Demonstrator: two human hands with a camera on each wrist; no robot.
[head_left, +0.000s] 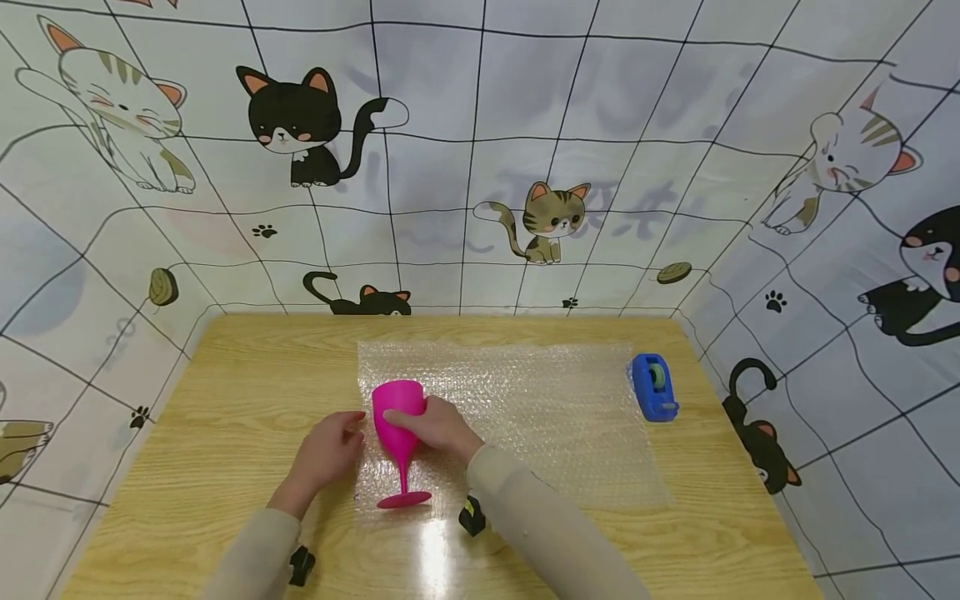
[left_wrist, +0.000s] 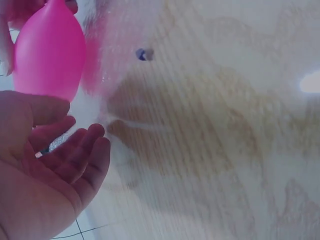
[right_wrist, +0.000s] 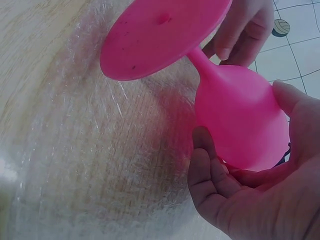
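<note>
A pink plastic goblet [head_left: 392, 437] stands or hovers upright, slightly tilted, over the left end of a clear bubble wrap sheet [head_left: 540, 433]; whether its base touches the sheet I cannot tell. My right hand [head_left: 444, 429] grips the bowl, thumb across its front and fingers round the far side, as the right wrist view shows on the goblet [right_wrist: 245, 110]. To the left of the bowl, my left hand [head_left: 327, 450] has loosely bent fingers and holds nothing. In the left wrist view its thumb lies close to the goblet's rim; contact is unclear.
A blue tape dispenser [head_left: 654, 387] sits at the sheet's right edge. Everything rests on a wooden table [head_left: 255, 375], with cat-patterned fabric [head_left: 450, 167] rising behind and at both sides. Small black devices [head_left: 472, 517] are near each wrist.
</note>
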